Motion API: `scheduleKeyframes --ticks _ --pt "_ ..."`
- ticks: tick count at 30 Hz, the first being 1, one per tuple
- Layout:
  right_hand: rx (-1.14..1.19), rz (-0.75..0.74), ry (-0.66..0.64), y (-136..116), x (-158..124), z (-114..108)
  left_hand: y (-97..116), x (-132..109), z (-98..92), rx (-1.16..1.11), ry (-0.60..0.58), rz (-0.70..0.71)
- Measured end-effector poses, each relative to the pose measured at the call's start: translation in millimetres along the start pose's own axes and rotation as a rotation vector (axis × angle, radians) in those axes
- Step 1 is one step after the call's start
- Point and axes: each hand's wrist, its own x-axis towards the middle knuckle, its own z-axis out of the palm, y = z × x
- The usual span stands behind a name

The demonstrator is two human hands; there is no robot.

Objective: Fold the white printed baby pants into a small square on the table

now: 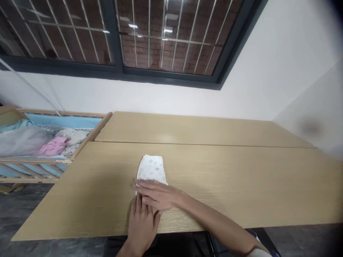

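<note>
A small white folded cloth (152, 167) with a faint print lies flat on the wooden table (227, 182). Across its near part rests my right hand (158, 194), palm down with the fingers stretched to the left. My left hand (143, 221) lies just below it, fingers pointing away from me, their tips partly under my right hand. Both hands look flat and hold nothing between the fingers. The cloth's near edge is hidden beneath them.
At the left stands a wooden crib (91, 137) with light blue lining, a pink cloth (55, 145) and white bedding inside. Behind the table rises a white wall (160, 98) with a dark-framed, barred window (171, 76). The table's near edge runs just below my hands.
</note>
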Motion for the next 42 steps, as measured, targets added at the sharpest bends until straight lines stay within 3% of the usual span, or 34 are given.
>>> scheduleKeyframes --ticks 4,9,12,16,21,25,29,33,37,42 --pt "-0.081 0.040 -0.045 31.7 15.6 8.4 -3.4 0.8 1.3 -0.027 -0.028 0.002" --pt "-0.276 0.180 0.041 94.8 42.8 -18.0 -6.2 5.1 0.5 -0.021 0.016 -0.021" --pt "-0.347 0.194 0.095 114.5 51.4 -31.4 -7.3 5.5 0.8 0.000 0.000 0.004" --pt "-0.408 0.169 0.223 109.5 50.4 -30.3 -20.1 13.9 -0.5 -0.016 -0.050 0.037" --pt "-0.352 0.242 0.432 70.5 20.2 -27.2 -63.0 36.2 -3.4 -0.165 -0.153 0.132" --pt "-0.122 0.277 0.306 45.4 -25.9 -33.7 -88.7 51.0 -1.7 -0.349 -0.152 0.216" --pt "-0.030 0.307 0.152 40.0 -55.3 -32.5 -97.4 71.8 -0.7 -0.632 -0.244 0.134" --pt "-0.026 0.326 0.290 46.6 -47.2 -24.3 -111.1 100.0 -1.3 -0.746 -0.277 0.032" --pt "0.058 0.449 0.443 63.6 -25.5 -23.7 -127.4 122.5 4.7 -0.855 -0.294 -0.059" --pt "0.104 0.602 0.610 90.3 -4.8 -26.4 -126.7 142.3 24.1 -0.891 -0.282 -0.166"
